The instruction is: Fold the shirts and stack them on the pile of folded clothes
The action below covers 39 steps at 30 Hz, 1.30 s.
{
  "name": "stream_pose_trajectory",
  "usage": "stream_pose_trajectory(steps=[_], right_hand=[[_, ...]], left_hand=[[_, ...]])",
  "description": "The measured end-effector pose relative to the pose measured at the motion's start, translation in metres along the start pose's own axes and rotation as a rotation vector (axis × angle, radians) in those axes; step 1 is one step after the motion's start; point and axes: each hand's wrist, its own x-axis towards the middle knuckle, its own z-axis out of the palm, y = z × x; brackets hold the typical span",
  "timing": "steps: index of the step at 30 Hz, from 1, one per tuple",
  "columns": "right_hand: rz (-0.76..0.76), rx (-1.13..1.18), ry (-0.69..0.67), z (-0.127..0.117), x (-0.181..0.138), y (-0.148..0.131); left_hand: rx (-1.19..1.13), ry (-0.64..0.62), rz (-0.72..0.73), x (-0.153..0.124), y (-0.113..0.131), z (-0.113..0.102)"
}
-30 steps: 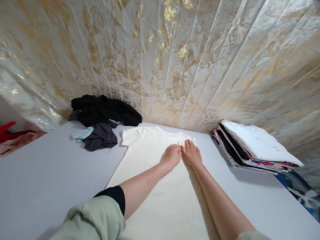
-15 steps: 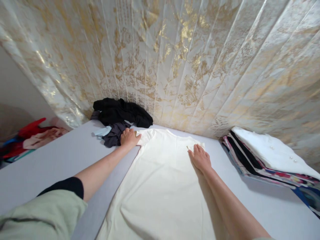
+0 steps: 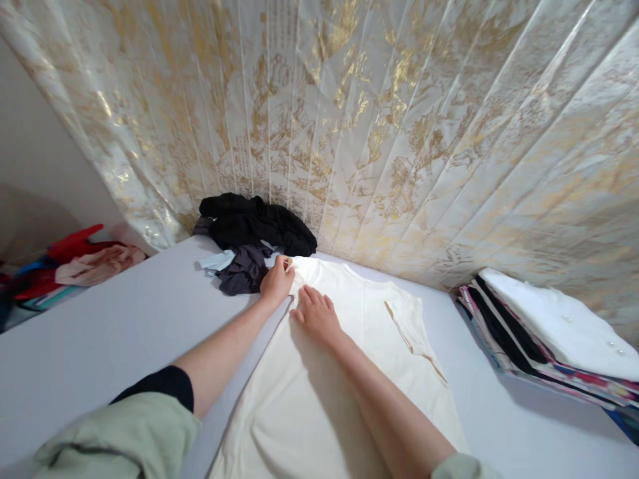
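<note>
A cream T-shirt (image 3: 344, 372) lies flat on the pale grey table (image 3: 100, 332), its neck toward the wall. My left hand (image 3: 277, 279) pinches the shirt's left sleeve edge, right beside the dark clothes. My right hand (image 3: 314, 313) rests flat on the shirt just right of it, fingers stretched out toward the shoulder. The shirt's right side shows a folded-in edge.
A heap of black and grey clothes (image 3: 249, 239) lies against the gold-patterned wall (image 3: 379, 133). A stack of folded garments (image 3: 549, 332) with a white one on top sits at the right. Red and pink fabric (image 3: 84, 259) lies at the far left.
My right hand has crossed from the shirt's right shoulder to the left side, next to my left hand. The left hand stays at the left sleeve, now pinching it.
</note>
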Motion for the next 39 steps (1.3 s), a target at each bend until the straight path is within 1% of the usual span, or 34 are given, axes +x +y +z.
stream_pose_trajectory(steps=[2, 4, 8, 10, 12, 14, 16, 17, 18, 20, 21, 22, 23, 25, 27, 29, 31, 36, 39], right_hand=[[-0.007, -0.009, 0.033, 0.014, -0.001, -0.002], [-0.021, -0.009, 0.063, 0.021, -0.004, 0.001], [-0.062, 0.068, 0.065, 0.017, -0.005, 0.007], [-0.086, 0.156, 0.084, 0.014, -0.002, 0.010], [-0.090, 0.304, 0.143, 0.012, 0.002, 0.016], [-0.002, 0.475, 0.229, 0.010, 0.007, 0.026], [0.179, 0.616, 0.315, 0.010, 0.011, 0.039], [0.268, 0.668, 0.342, 0.010, 0.012, 0.045], [0.337, 0.711, 0.360, 0.010, 0.013, 0.051], [0.398, 0.753, 0.382, 0.010, 0.013, 0.060], [0.401, 0.741, 0.390, 0.009, 0.013, 0.062], [0.396, 0.708, 0.396, 0.008, 0.014, 0.063], [0.385, 0.661, 0.398, 0.007, 0.014, 0.064], [0.350, 0.560, 0.378, 0.004, 0.015, 0.062], [0.312, 0.473, 0.322, 0.002, 0.016, 0.059], [0.282, 0.387, 0.267, 0.001, 0.016, 0.057], [0.273, 0.323, 0.247, 0.002, 0.016, 0.057], [0.307, 0.319, 0.266, 0.005, 0.016, 0.064], [0.341, 0.309, 0.250, 0.004, 0.016, 0.065]], left_hand=[[-0.107, 0.016, 0.035, 0.002, -0.001, 0.002], [-0.217, 0.014, 0.057, 0.003, -0.001, 0.005], [-0.380, -0.005, 0.079, -0.003, 0.009, 0.008], [-0.410, -0.033, 0.140, -0.011, 0.017, 0.009], [-0.429, -0.101, 0.214, -0.021, 0.025, 0.011], [-0.466, -0.216, 0.259, -0.029, 0.033, 0.011], [-0.516, -0.308, 0.257, -0.033, 0.037, 0.010], [-0.525, -0.310, 0.245, -0.033, 0.038, 0.009], [-0.511, -0.271, 0.229, -0.032, 0.038, 0.008], [-0.414, -0.116, 0.209, -0.027, 0.033, 0.006], [-0.345, -0.044, 0.204, -0.024, 0.030, 0.006], [-0.273, 0.002, 0.198, -0.021, 0.026, 0.007], [-0.206, 0.017, 0.192, -0.019, 0.022, 0.008], [-0.097, -0.024, 0.187, -0.017, 0.015, 0.013], [-0.039, -0.081, 0.207, -0.017, 0.012, 0.017], [-0.036, -0.115, 0.249, -0.018, 0.011, 0.020], [-0.058, -0.141, 0.286, -0.019, 0.011, 0.020], [-0.036, -0.209, 0.381, -0.030, 0.007, 0.011], [0.000, -0.183, 0.418, -0.040, 0.003, 0.005]])
